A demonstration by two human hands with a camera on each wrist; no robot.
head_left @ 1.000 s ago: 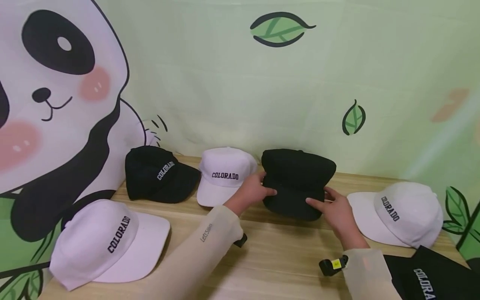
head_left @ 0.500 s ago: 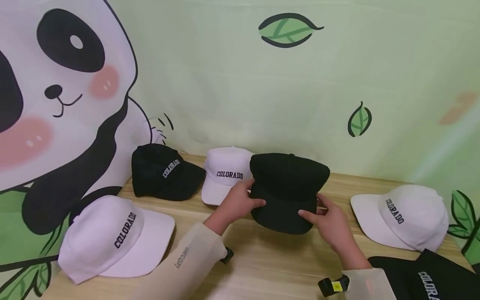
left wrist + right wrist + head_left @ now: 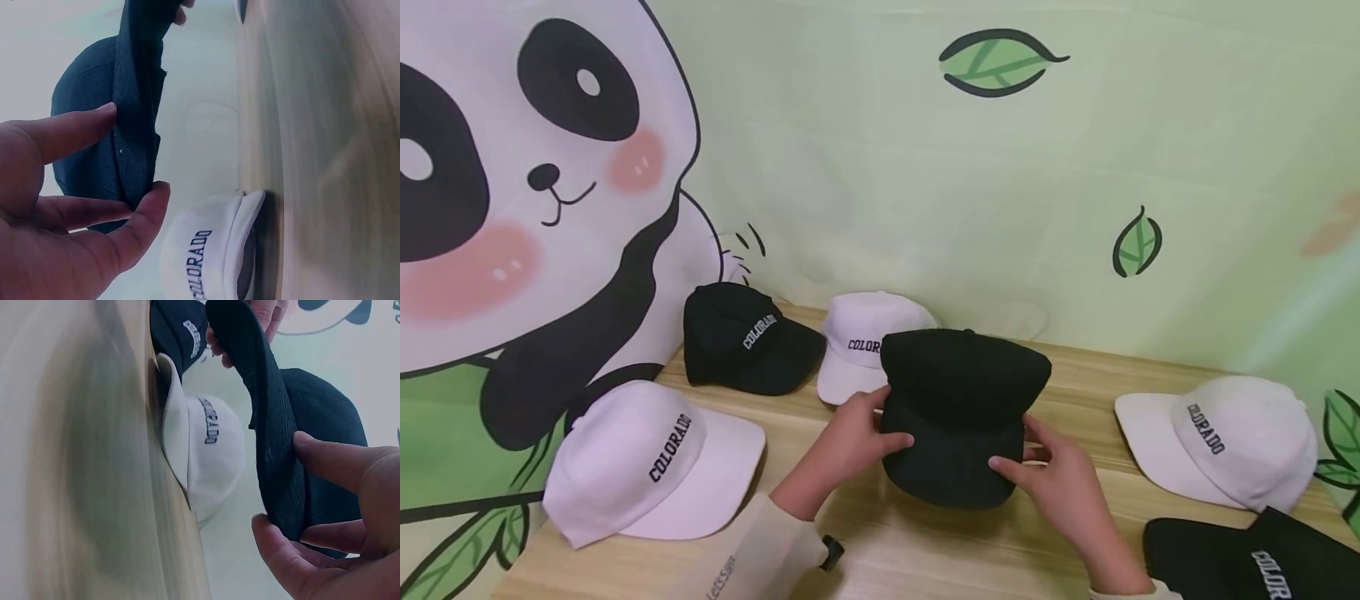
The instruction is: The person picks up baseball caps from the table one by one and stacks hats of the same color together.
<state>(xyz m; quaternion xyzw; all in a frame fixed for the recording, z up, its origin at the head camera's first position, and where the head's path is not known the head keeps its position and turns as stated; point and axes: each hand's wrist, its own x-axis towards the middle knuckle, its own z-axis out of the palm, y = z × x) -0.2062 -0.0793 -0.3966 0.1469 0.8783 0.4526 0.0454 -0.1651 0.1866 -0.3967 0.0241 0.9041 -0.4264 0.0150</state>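
Observation:
A plain black cap [image 3: 962,375] is held up off the table between both hands, its brim tilted down toward the camera. My left hand [image 3: 853,437] grips the brim's left edge, thumb on its upper face; in the left wrist view the thumb and fingers pinch the black cap [image 3: 134,106] from both sides. On the other edge, my right hand [image 3: 1060,475] pinches the brim the same way, as the right wrist view shows with the black cap [image 3: 275,437] between thumb and fingers. No lettering shows on this cap. Partly behind it sits a white COLORADO cap [image 3: 850,367].
A black COLORADO cap [image 3: 748,342] stands at the back left, and a white cap [image 3: 647,458] at the front left. At the right are another white cap [image 3: 1247,442] and a black cap [image 3: 1210,558], cut off by the frame. A panda-print cloth [image 3: 865,167] hangs behind the wooden table [image 3: 880,550].
Both hands have brought the black cap nearer to the camera and slightly left, away from the backdrop. It now covers part of the white cap behind. The head view has shifted left.

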